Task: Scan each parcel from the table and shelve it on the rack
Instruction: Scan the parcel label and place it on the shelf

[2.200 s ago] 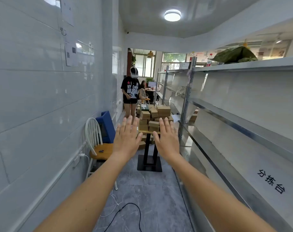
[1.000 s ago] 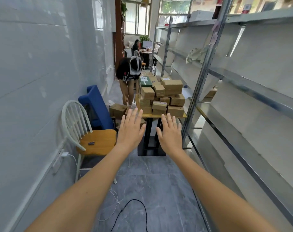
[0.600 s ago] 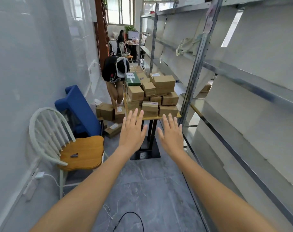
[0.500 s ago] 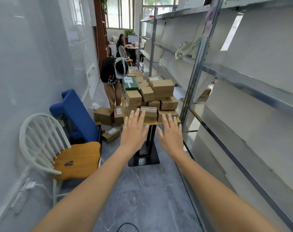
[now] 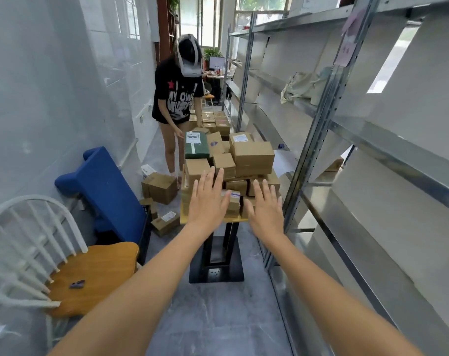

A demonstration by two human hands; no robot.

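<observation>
Both hands, left [image 5: 210, 201] and right [image 5: 265, 209], reach flat-fingered, grip released and holding nothing, toward parcels [image 5: 253, 158] stacked to the surface [image 5: 183, 220] near edge, beside the rack [image 5: 318, 140] for short carries.

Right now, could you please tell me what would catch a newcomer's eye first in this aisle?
Two bare forearms reach forward, the open left hand and open right hand spread before a heap of brown cardboard parcels on a small yellow-topped pedestal table in mid-aisle. One dark green box stands out on the heap's far left. Behind it, a person in a black printed T-shirt bends over more boxes, and a tall grey metal rack lines the right side.
</observation>
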